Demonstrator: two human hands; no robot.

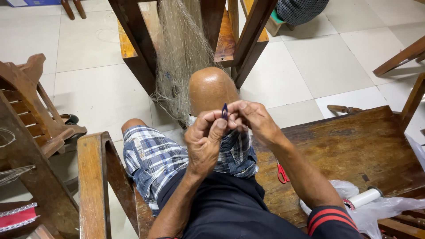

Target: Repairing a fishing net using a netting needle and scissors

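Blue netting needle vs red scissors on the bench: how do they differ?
The blue netting needle is pinched upright between the fingers of the left hand and right hand; the red-handled scissors lie flat on the wooden bench, untouched. The needle is held up in front of the knee by the fishing net; the scissors sit beside the right forearm, partly hidden. Both are small hand tools.

Place: a home room used for handwork — a lived-in sitting area, not a shop.
Floor: pale square tiles (327,62).
Furniture: dark wooden bench (354,146), wooden chairs (31,110).
Work signs: fishing net (181,53) hung from a wooden frame — red scissors (282,173), a white spool (365,198).
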